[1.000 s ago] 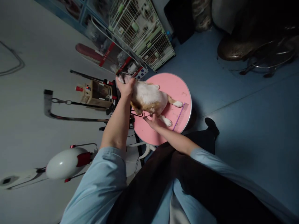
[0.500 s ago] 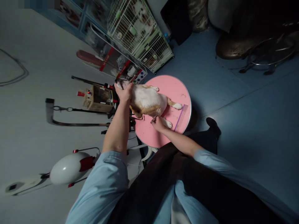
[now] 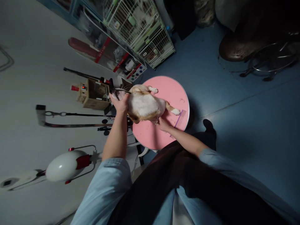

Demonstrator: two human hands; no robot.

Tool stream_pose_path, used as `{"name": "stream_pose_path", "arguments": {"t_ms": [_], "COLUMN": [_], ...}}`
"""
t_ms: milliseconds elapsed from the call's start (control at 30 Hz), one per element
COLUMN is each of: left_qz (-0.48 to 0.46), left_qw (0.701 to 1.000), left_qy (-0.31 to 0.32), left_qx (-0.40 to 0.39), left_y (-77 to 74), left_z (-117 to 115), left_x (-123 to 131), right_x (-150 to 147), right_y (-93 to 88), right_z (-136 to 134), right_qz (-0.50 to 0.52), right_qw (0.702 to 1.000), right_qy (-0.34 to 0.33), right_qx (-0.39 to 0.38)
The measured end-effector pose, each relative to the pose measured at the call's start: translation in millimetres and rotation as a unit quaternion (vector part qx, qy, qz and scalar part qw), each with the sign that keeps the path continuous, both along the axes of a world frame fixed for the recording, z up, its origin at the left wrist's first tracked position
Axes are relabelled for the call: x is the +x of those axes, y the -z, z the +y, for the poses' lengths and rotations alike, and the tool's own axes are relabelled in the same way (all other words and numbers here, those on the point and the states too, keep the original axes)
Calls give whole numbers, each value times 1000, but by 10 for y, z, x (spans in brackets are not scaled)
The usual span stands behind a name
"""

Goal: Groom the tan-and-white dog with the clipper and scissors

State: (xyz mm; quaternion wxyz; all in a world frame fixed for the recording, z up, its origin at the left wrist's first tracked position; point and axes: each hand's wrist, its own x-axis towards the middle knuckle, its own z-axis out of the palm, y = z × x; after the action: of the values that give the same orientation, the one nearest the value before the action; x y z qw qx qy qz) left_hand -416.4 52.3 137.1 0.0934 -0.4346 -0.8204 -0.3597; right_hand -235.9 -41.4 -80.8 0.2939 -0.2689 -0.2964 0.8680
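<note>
A white-and-tan dog (image 3: 146, 104) lies on its back, belly up, on a round pink table (image 3: 151, 136). Its head is toward the left. My left hand (image 3: 120, 102) is closed around the dog at its head and throat. Low on the dog's near side, my right hand (image 3: 163, 125) grips a pair of scissors (image 3: 157, 121); only a small metal part shows, and the blades are hard to make out against the fur. Beside the dog's white hind paw (image 3: 175, 111), a comb with a purple spine (image 3: 178, 120) rests on the table near its right edge.
Stacked white wire cages (image 3: 133, 25) stand beyond the table. At the left are a wooden box (image 3: 93, 93) with a red light, a black bent arm (image 3: 70, 125) with looped fittings, and a white-and-red dryer-like device (image 3: 65, 165). A wheeled stool (image 3: 234, 50) is at upper right.
My right hand and the scissors have moved in against the dog's near side, and the near hind paw no longer shows. My left hand keeps its hold. The camera view has shifted slightly.
</note>
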Motion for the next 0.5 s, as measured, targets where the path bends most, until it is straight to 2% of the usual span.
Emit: {"name": "stream_pose_path", "arguments": {"t_ms": [200,300,500], "left_qz": [-5,-3,-11], "left_qw": [1000,999,993], "left_qy": [-16,-51,-112], "left_qx": [7,14,35], "left_y": [25,43,102], "left_z": [-189,-297,-513], "left_x": [12,52,59], "right_x": [211,276,330], "right_y": [93,155,214], "right_z": [182,320,504], "right_qz": [-36,-56,-66], "right_qw": [996,989,980], "right_qy": [-64,-100,-156], "right_qx": [59,93,109]}}
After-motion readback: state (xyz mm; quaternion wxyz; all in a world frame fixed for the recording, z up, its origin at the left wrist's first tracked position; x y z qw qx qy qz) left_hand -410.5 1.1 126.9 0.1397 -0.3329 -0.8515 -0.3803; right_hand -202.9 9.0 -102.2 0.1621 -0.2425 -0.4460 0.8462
